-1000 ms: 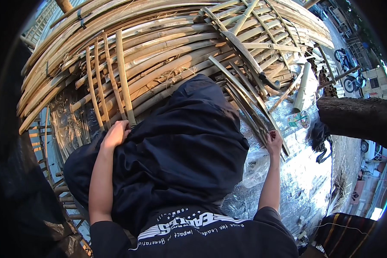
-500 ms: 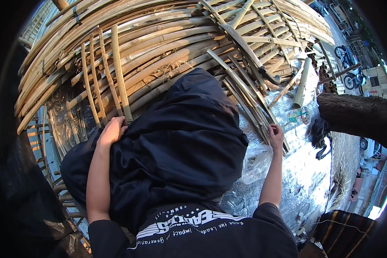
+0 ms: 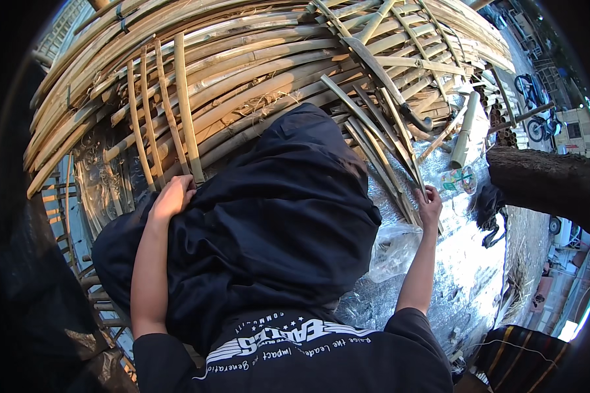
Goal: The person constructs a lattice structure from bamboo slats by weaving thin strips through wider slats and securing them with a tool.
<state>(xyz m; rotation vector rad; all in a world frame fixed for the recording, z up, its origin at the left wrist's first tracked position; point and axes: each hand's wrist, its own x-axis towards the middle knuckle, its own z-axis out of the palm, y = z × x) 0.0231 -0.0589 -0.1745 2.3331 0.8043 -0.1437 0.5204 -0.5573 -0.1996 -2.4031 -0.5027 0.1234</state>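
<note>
My right hand (image 3: 429, 205) pinches the lower end of a thin split bamboo strip (image 3: 405, 149) to the right of my knee. Other narrow strips (image 3: 385, 175) lie close beside it on silvery sheeting. My left hand (image 3: 174, 196) rests by my other leg with its fingers curled, at the lower end of a wider bamboo strip (image 3: 185, 105). Whatever those fingers may grip is hidden. Three thinner strips (image 3: 139, 124) stand left of that one, leaning over the pile. A long machete (image 3: 375, 64) with a dark hooked handle lies beyond my right hand.
A large pile of split bamboo (image 3: 242, 65) fills the far side. Crumpled clear plastic (image 3: 394, 252) and silvery sheeting (image 3: 465, 262) spread at the right. A plastic cup (image 3: 462, 180), a bamboo tube (image 3: 464, 131) and a thick trunk (image 3: 537, 183) lie past my right hand. Motorcycles (image 3: 537, 124) stand farther off.
My right hand has shifted slightly right and up along the strips, with its fingers now at a strip's end. The view has turned a little. My left hand stays put.
</note>
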